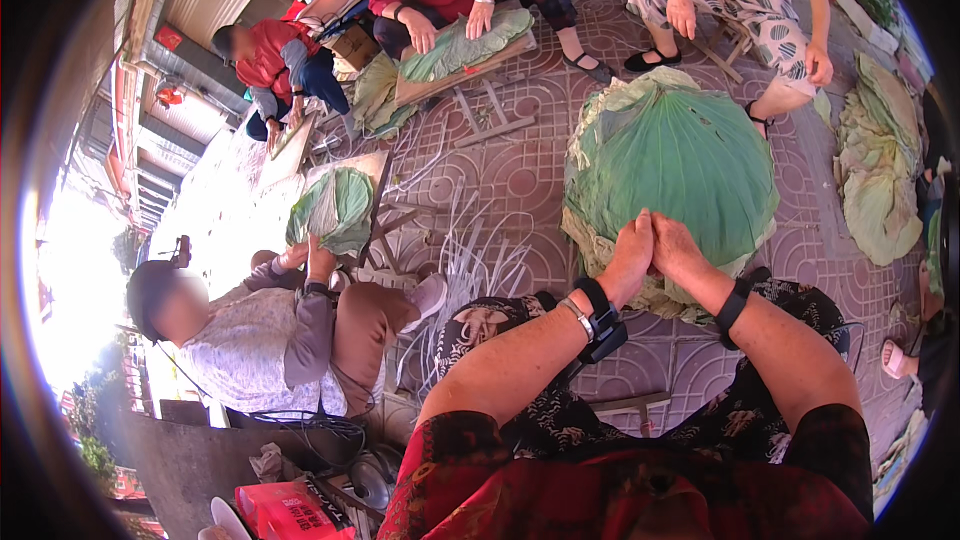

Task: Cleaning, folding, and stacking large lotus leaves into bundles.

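Observation:
Before me lies a broad green lotus leaf (679, 157), its veins fanning out from near its far edge. Beneath it, a heap of paler, drier leaves (589, 240) shows around the rim. My left hand (632, 246) and my right hand (675, 241) meet at the near edge of the top leaf, thumbs side by side. Both appear to pinch that edge, though most fingertips are hidden. Whatever supports the heap is covered by leaves.
Across from me, a person's hands press leaves (469, 44) on a board (450, 78). At left another person handles a leaf (334, 210). White strips (480, 255) lie on the paving beside my knee. More leaves (877, 165) lie at right; a red bag (292, 511) is lower left.

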A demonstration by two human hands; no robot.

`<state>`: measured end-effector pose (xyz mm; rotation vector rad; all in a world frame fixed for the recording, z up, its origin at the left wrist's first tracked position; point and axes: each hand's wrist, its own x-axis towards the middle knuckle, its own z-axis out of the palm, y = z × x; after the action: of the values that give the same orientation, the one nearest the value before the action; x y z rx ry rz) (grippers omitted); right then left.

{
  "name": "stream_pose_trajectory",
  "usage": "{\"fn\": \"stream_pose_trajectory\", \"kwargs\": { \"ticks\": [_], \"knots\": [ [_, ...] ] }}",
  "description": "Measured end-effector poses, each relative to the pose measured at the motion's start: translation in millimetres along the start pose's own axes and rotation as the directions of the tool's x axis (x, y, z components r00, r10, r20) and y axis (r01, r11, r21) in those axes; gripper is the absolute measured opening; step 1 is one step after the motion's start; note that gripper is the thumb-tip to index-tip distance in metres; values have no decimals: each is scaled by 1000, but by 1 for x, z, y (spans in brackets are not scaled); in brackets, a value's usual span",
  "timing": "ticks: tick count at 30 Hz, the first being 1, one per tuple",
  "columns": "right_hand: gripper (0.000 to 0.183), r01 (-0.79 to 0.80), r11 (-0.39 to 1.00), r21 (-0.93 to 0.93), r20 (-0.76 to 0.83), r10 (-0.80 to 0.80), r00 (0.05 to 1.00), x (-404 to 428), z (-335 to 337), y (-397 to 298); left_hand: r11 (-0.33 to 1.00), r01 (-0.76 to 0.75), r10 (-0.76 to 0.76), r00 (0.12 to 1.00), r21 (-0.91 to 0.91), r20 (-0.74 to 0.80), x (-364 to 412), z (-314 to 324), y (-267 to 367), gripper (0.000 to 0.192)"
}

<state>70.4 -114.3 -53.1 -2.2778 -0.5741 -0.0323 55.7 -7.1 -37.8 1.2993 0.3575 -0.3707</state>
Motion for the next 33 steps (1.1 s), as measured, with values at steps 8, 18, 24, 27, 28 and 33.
{"fn": "stream_pose_trajectory", "kwargs": {
  "ticks": [8,18,24,27,28,33],
  "knots": [
    [20,-33,999,40,-1,33,999,-1,3,3,1000,8,-9,1000,24,18,-1,-1,-1,42],
    [19,-168,986,15,115,165,980,0,-3,-6,1000,13,-13,1000,23,-16,-1,1,-2,42],
    [21,-107,990,92,23,106,994,0,6,5,1000,21,-21,1000,2,-2,-3,1,1,41],
    [22,-97,992,83,14,96,995,0,7,7,1000,22,-22,1000,1,2,-2,1,1,41],
    [22,-80,994,80,0,80,997,0,7,8,1000,22,-22,1000,1,2,-1,1,1,41],
    [18,-151,988,23,133,147,980,3,-9,-18,1000,30,-30,999,-1,-16,-2,-1,2,41]
  ]
}}
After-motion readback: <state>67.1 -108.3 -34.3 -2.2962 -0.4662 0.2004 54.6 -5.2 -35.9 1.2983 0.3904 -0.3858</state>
